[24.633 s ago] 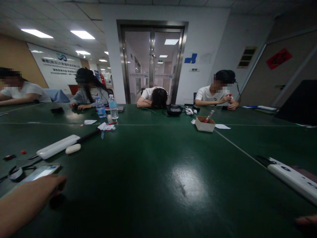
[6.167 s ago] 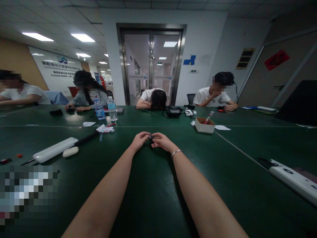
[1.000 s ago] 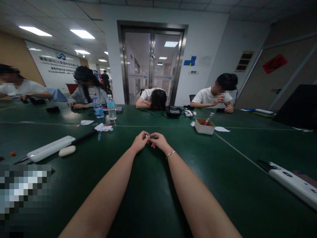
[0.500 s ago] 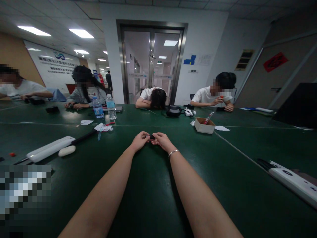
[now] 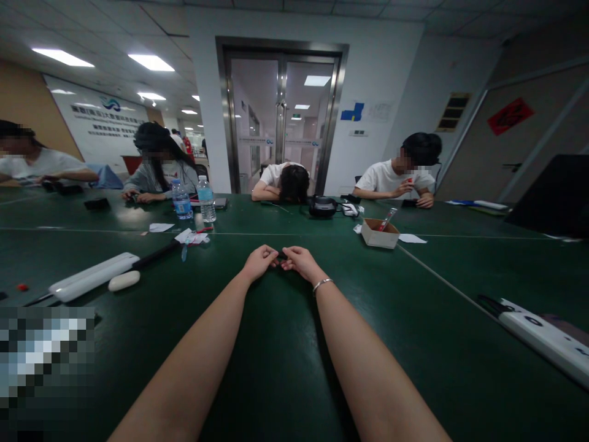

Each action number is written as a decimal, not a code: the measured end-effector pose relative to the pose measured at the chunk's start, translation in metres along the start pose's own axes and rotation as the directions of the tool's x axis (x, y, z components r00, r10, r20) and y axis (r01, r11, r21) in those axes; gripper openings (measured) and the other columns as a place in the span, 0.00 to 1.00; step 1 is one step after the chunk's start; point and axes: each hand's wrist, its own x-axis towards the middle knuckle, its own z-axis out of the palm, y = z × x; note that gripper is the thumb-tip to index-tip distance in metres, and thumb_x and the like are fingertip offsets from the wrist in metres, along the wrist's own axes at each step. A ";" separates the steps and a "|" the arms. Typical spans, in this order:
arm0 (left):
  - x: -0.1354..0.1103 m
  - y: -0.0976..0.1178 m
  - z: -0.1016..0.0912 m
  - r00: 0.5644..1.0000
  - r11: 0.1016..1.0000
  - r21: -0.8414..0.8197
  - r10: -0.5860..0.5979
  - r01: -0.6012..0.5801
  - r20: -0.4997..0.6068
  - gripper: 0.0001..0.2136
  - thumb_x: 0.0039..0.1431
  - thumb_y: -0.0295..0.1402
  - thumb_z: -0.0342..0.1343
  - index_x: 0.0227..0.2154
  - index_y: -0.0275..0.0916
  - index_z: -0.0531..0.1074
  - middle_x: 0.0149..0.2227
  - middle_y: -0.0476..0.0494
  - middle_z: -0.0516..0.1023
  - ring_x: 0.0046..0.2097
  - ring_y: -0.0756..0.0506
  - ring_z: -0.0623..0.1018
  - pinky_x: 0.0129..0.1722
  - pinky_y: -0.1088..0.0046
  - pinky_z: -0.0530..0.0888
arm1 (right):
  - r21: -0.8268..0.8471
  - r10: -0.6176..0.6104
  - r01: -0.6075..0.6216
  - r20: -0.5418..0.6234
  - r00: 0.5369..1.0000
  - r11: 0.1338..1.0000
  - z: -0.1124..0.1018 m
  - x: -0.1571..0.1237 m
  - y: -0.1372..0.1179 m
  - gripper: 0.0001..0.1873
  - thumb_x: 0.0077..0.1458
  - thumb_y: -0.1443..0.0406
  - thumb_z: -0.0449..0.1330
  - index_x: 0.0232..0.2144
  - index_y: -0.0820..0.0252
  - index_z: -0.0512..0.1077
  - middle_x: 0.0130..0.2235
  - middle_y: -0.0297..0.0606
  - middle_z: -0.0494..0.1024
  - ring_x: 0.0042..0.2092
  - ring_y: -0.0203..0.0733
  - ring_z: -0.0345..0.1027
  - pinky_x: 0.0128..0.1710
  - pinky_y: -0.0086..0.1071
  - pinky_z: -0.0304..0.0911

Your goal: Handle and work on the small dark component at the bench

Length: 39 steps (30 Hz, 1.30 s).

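Both my arms stretch forward over the dark green table point(image 5: 285, 344). My left hand point(image 5: 259, 262) and my right hand point(image 5: 299, 263) meet fingertip to fingertip near the table's middle. Between them they pinch a small dark object point(image 5: 281, 255), too small to name. A silver bracelet point(image 5: 321, 283) sits on my right wrist. Both hands rest on or just above the tabletop with fingers curled in.
A white power strip point(image 5: 94, 276) and a white oval piece point(image 5: 124, 280) lie at left. Another power strip point(image 5: 543, 339) lies at right. A small cardboard box point(image 5: 380, 234), two water bottles point(image 5: 207, 199) and paper scraps stand farther off. Several people sit along the far edge.
My hands have stayed together on the small dark object, with the fingers shifting only slightly. Much earlier my arms were apart at the table's near edge.
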 end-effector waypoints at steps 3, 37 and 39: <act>0.001 0.000 0.000 1.000 1.000 0.010 -0.010 0.010 -0.005 0.12 0.53 0.41 0.54 0.32 0.35 0.67 0.26 0.44 0.76 0.27 0.49 0.74 0.32 0.71 0.69 | 0.003 0.005 -0.005 0.010 1.000 1.000 -0.001 0.000 0.001 0.04 0.55 0.69 0.58 0.31 0.67 0.66 0.19 0.37 0.73 0.21 0.34 0.70 0.22 0.23 0.68; 0.001 0.000 -0.001 0.998 0.994 0.096 -0.053 0.054 -0.018 0.14 0.53 0.45 0.51 0.28 0.36 0.66 0.21 0.47 0.74 0.24 0.49 0.73 0.29 0.73 0.68 | -0.010 -0.030 0.030 0.056 0.998 0.999 -0.003 -0.001 0.001 0.09 0.48 0.77 0.61 0.34 0.68 0.68 0.24 0.34 0.74 0.21 0.29 0.67 0.20 0.20 0.65; 0.001 0.000 -0.001 0.999 0.994 0.101 -0.048 0.050 -0.016 0.14 0.54 0.44 0.51 0.28 0.36 0.66 0.21 0.47 0.74 0.24 0.49 0.73 0.29 0.73 0.68 | -0.021 -0.028 0.029 0.058 0.998 0.999 -0.003 -0.001 0.001 0.08 0.49 0.77 0.60 0.34 0.68 0.68 0.23 0.34 0.74 0.20 0.29 0.67 0.20 0.20 0.66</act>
